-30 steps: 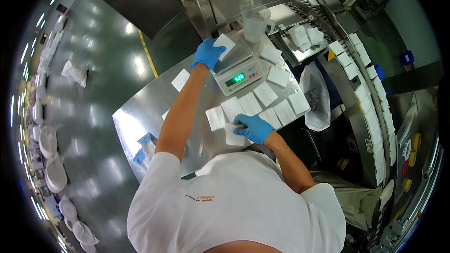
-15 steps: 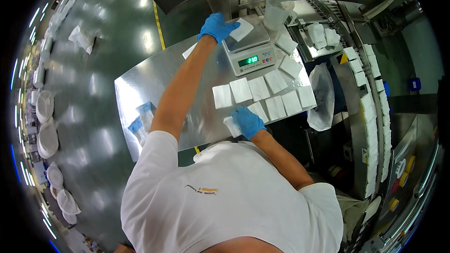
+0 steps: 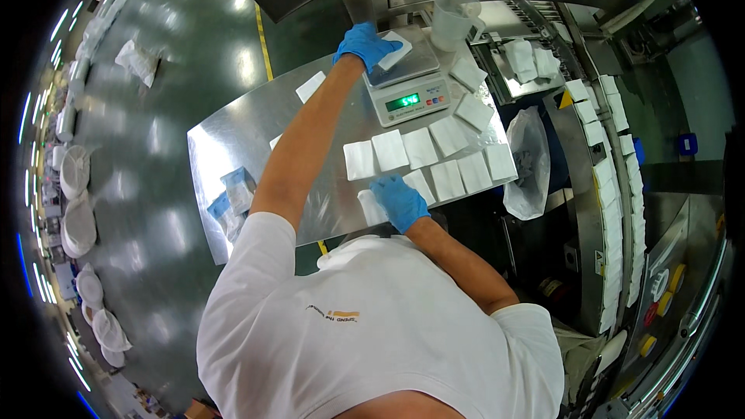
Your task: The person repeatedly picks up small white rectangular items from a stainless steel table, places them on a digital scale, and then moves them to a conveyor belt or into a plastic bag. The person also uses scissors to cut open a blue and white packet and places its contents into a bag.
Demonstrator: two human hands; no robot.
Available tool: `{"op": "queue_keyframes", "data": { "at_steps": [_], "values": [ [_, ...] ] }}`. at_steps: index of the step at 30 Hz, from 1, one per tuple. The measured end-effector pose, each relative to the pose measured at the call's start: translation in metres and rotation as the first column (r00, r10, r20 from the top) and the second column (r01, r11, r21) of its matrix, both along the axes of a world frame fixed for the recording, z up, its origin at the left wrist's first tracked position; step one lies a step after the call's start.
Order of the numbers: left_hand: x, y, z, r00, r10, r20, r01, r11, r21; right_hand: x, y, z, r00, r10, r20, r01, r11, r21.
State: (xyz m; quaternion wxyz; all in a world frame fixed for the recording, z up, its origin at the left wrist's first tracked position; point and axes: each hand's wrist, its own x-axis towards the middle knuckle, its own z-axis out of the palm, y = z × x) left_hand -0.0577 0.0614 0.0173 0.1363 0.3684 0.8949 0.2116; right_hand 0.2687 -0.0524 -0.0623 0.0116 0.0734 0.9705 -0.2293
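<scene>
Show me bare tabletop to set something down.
The far left corner of the steel table, beyond the blue-and-clear packets, is bare; so is a strip between the left forearm and the rows of white packets. Crowded: in front of and right of the scale, where packets sit close together.

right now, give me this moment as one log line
left hand: holds white packet at scale | right hand: touches another packet | table: packets in rows

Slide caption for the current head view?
Blue-gloved left hand holding a white packet at the scale, right hand on another packet near the table edge.
</scene>
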Motion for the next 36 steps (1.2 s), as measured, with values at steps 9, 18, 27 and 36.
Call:
{"op": "queue_keyframes", "data": {
  "at_steps": [9,18,27,36],
  "values": [
    [-0.01,0.015,-0.017,0.995,-0.066,0.078,0.078,0.982,-0.171,0.012,0.024,0.006,0.981,-0.07,-0.181,0.04,0.986,-0.163],
    [0.064,0.013,0.016,0.721,-0.604,0.339,0.592,0.792,0.151,-0.016,0.199,0.03,0.81,-0.586,-0.024,0.314,0.469,-0.825],
    [0.139,0.067,0.023,0.724,-0.521,0.452,0.49,0.85,0.193,0.012,0.293,0.043,0.814,-0.549,0.19,0.452,0.392,-0.802],
    [0.15,0.089,-0.023,0.76,-0.619,0.196,0.6,0.785,0.155,0.017,0.298,-0.01,0.761,-0.64,0.104,0.521,0.508,-0.686]
  ]
}}
